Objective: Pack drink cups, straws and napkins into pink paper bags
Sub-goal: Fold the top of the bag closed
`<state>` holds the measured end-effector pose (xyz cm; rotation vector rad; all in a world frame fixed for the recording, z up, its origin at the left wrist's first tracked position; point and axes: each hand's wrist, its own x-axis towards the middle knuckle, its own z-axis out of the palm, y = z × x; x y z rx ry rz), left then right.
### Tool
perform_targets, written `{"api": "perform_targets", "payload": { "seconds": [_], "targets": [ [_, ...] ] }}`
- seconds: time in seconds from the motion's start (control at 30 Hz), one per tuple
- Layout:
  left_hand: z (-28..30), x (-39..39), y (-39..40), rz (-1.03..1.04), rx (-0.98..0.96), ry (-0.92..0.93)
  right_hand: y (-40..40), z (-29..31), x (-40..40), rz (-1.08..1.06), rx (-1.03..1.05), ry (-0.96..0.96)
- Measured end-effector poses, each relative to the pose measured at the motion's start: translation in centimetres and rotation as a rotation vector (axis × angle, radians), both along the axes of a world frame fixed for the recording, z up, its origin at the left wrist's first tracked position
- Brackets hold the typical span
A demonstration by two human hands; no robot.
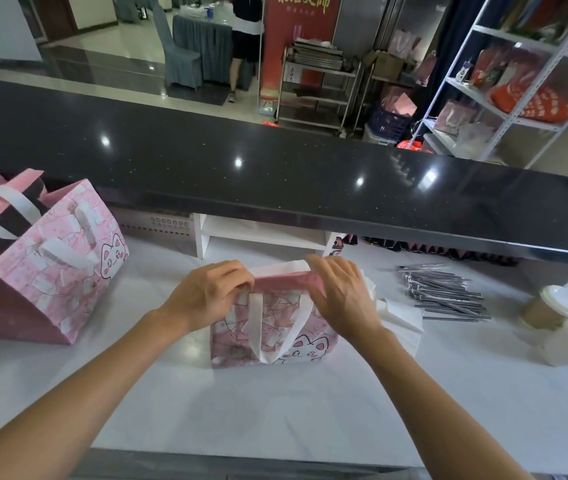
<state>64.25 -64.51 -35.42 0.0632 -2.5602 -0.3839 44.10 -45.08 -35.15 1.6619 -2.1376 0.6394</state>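
Hands meet at the top of a small pink bag (272,327) on the white table (275,410): the left hand (211,292) pinches its rim with curled fingers, the right hand (343,292) grips the opposite edge. Napkins (402,318), straws (445,294) and cups (552,308) lie to the right; larger pink bags (50,258) stand left.

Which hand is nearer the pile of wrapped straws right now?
Right. The right hand holds the right end of the pink bag's top edge, with the straws just beyond it. The left hand grips the top's left end, farther away.
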Motion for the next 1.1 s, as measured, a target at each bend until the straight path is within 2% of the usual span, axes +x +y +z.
{"api": "perform_targets", "payload": {
  "seconds": [0.2, 0.37, 0.5, 0.63, 0.87, 1.1],
  "targets": [
    [0.5, 0.0, 0.8, 0.187, 0.311, -0.085, -4.3, -0.2, 3.5, 0.106, 0.067, -0.010],
    [1.2, -0.1, 0.8, 0.247, 0.134, -0.132, -5.4, -1.0, 4.1, 0.083, 0.039, 0.008],
    [0.9, 0.4, 0.9, 0.279, 0.144, -0.113, -5.1, -0.9, 4.2, 0.092, 0.051, -0.007],
    [1.8, 0.3, 1.5, 0.208, 0.124, -0.160, -5.3, -0.4, 4.6, 0.100, 0.075, -0.009],
    [2.1, 0.7, 1.7, 0.209, 0.122, -0.160, -4.7, 0.4, 5.2, 0.204, 0.081, -0.049],
    [1.8, 1.8, 1.5, 0.209, 0.050, -0.028, -4.4, 1.0, 5.4, 0.216, 0.084, -0.070]
  ]
}}
